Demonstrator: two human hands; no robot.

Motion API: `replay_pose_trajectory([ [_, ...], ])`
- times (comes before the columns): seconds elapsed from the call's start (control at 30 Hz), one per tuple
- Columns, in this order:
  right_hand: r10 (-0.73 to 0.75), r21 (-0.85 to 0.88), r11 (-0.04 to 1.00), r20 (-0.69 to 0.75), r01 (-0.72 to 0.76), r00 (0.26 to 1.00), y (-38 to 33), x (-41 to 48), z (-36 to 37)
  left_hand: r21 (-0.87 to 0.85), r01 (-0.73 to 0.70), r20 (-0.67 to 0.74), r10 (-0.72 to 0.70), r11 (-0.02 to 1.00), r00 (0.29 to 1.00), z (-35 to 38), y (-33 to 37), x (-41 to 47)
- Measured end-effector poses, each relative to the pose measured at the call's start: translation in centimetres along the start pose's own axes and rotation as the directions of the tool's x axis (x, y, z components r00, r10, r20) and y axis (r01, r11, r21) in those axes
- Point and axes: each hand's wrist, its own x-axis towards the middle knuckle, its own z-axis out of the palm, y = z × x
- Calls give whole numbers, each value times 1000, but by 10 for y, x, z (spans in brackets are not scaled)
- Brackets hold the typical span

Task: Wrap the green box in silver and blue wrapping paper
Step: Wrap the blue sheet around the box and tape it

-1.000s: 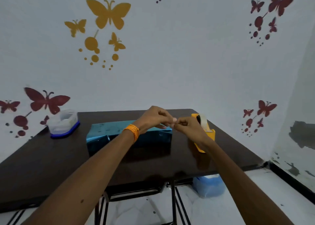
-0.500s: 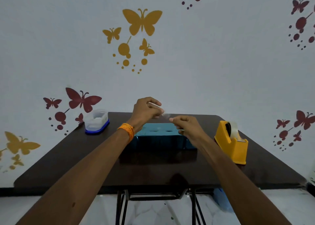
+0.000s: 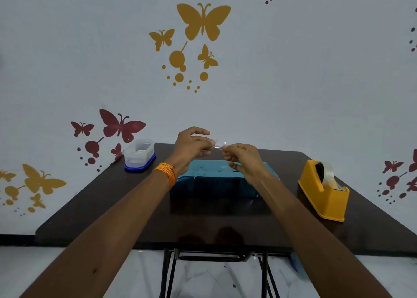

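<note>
While left hand (image 3: 191, 144) and right hand (image 3: 243, 158) pinch seemingly clear tape (image 3: 218, 146) | box (image 3: 215, 177) below, inside table (image 3: 108, 207) edges

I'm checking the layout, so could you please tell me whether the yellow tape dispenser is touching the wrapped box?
Apart. The head view shows bare dark table between the tape dispenser and the wrapped box.

Left hand (image 3: 191, 145) and right hand (image 3: 242, 156) pinch a tape strip (image 3: 218, 146) above the wrapped box (image 3: 216, 178); dispenser (image 3: 322, 190) at right.

blue-wrapped box (image 3: 216, 180) lies flat mid-table, paper creased.
</note>
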Motion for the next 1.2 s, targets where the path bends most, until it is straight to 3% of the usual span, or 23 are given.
replay_pose_trajectory([
  [0.4,-61,-68,995,74,66,995,-6,18,22,-148,52,-96,-67,988,993,-18,-19,13],
  [0.7,-3,-38,999,-3,3,1000,5,24,28,-81,-1,-210,-16,997,977,-11,-28,12],
  [0.77,-31,-79,997,-46,27,998,7,26,28,-32,16,-219,-22,999,975,-13,-33,14],
  [0.87,-101,-174,981,-114,80,988,7,31,23,217,64,-262,-5,974,965,-26,-49,22],
  [1.0,-116,-334,939,-85,81,990,8,36,17,537,161,-251,-26,828,968,-38,-68,24],
  [1.2,-123,-485,870,-35,91,992,13,39,20,456,281,-203,-208,845,957,-33,-78,20],
])
